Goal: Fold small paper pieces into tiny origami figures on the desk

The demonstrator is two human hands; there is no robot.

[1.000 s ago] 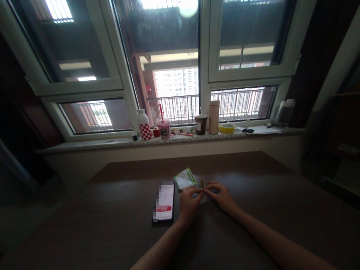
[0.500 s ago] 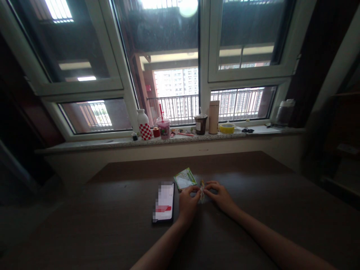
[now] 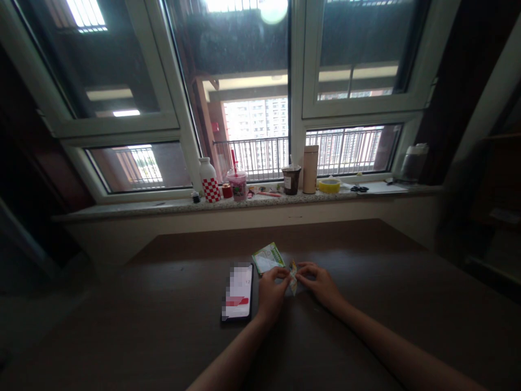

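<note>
Over the desk (image 3: 171, 304), I pinch a small, pale packet (image 3: 293, 280) from opposite sides with my left hand (image 3: 273, 290) and right hand (image 3: 320, 283), fingertips nearly closed, probably to steady it.

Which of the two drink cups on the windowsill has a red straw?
The pink cup, beside the small red container; the dark brown cup has a pale straw.
</note>
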